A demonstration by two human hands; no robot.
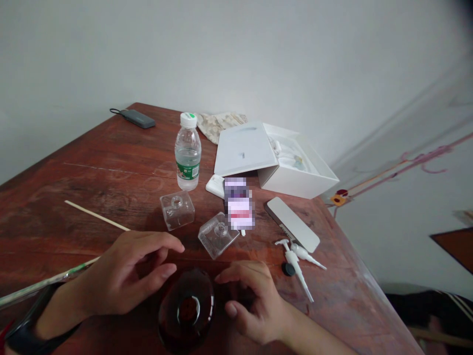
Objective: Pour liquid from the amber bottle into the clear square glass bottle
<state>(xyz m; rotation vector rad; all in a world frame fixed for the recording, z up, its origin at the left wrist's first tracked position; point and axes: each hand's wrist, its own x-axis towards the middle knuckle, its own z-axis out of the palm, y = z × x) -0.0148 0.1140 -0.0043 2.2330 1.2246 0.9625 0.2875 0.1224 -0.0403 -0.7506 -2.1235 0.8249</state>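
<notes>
A glossy, dark amber, rounded container stands at the near edge of view, with a bright ring on its top; its exact kind is hard to tell. Just left of it is my left hand, thumb and forefinger apart, holding nothing. My right hand hovers at its right side with thumb and forefinger spread, also holding nothing. Beyond my hands lie two clear plastic square pieces with round necks. Two white pump heads with tubes and a small black cap are to the right.
A water bottle stands upright mid-table. Behind are an open white box, a phone, a silver-grey slab, a grey hub-like device and a cloth. A thin wooden stick lies left on the table.
</notes>
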